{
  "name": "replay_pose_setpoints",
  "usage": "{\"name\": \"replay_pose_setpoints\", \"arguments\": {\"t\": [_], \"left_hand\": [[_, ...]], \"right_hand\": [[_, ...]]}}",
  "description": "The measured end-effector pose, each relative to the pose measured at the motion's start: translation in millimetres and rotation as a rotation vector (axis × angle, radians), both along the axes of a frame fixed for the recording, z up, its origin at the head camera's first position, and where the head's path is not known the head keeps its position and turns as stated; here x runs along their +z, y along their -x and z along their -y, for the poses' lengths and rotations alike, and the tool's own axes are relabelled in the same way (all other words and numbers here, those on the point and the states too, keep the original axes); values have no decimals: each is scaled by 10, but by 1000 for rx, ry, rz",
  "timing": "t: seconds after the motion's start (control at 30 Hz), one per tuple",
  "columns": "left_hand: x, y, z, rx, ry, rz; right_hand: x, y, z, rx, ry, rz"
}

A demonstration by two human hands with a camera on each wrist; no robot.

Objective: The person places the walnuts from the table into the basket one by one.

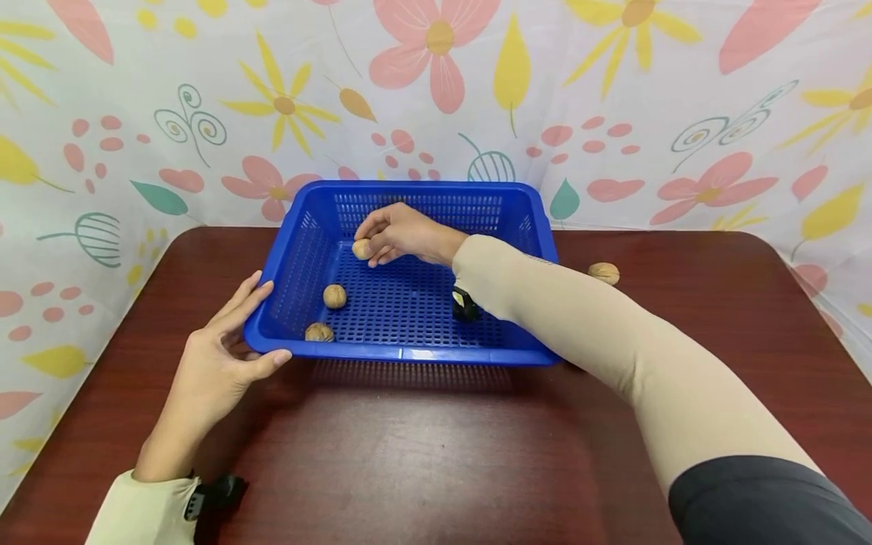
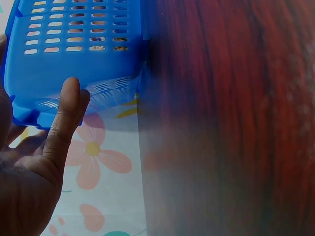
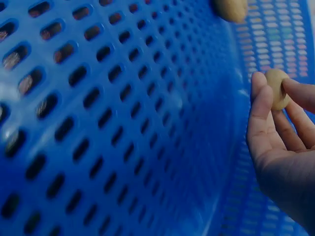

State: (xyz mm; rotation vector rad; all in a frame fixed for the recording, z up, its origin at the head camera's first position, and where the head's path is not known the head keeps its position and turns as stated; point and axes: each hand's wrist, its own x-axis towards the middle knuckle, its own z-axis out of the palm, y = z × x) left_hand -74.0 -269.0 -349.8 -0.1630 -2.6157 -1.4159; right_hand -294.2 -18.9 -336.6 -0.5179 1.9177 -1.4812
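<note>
Floral-printed cloth [image 1: 436,98], white with pink, yellow and green motifs, hangs behind and beside a dark reddish-brown table [image 1: 422,454] with a glossy top. On the table, near its back edge, stands a blue plastic basket [image 1: 409,353], rectangular, with rows of slots through its floor and walls. Three walnuts are within it. One, the held walnut [image 1: 360,249], is in the right hand [image 1: 402,233], which reaches over the basket and pinches it between thumb and fingertips toward the back left part; whether it also touches the floor cannot be told. A second walnut [image 1: 334,296] lies on the slotted floor, nearer the front and toward the left wall. The third walnut [image 1: 319,332] sits close to the front left corner, its lower part hidden by the front rim. Outside the basket, beyond its right wall, another walnut [image 1: 603,273] rests on the table, partly covered by the beige sleeve [image 1: 559,295] of the right arm. At the basket's front left corner the left hand [image 1: 216,362] grips the rim, thumb along the front edge and fingers against the left side. Each wrist carries a black device [image 1: 216,497].
</note>
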Motion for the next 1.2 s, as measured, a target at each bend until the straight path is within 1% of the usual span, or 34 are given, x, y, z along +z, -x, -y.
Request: {"name": "replay_pose_setpoints", "arguments": {"t": [0.1, 0.17, 0.33, 0.5, 0.67, 1.0, 1.2], "left_hand": [[2, 4, -5, -7, -25, 5], [8, -1, -4, -3, -19, 8], [22, -32, -2, 12, 36, 0], [15, -43, -1, 15, 49, -9], [11, -20, -16, 10, 37, -18], [14, -12, -26, 11, 14, -6], [0, -5, -18, 14, 17, -9]], "right_hand": [[-59, -10, 79, 12, -14, -9], [-91, -15, 131, 19, -25, -13], [-166, -32, 249, 41, -29, -6], [-206, -38, 314, 36, -33, -18], [-205, -21, 331, 22, -50, -36], [-201, -17, 344, 42, -76, -77], [-124, 7, 315, 64, -93, -93]]}}
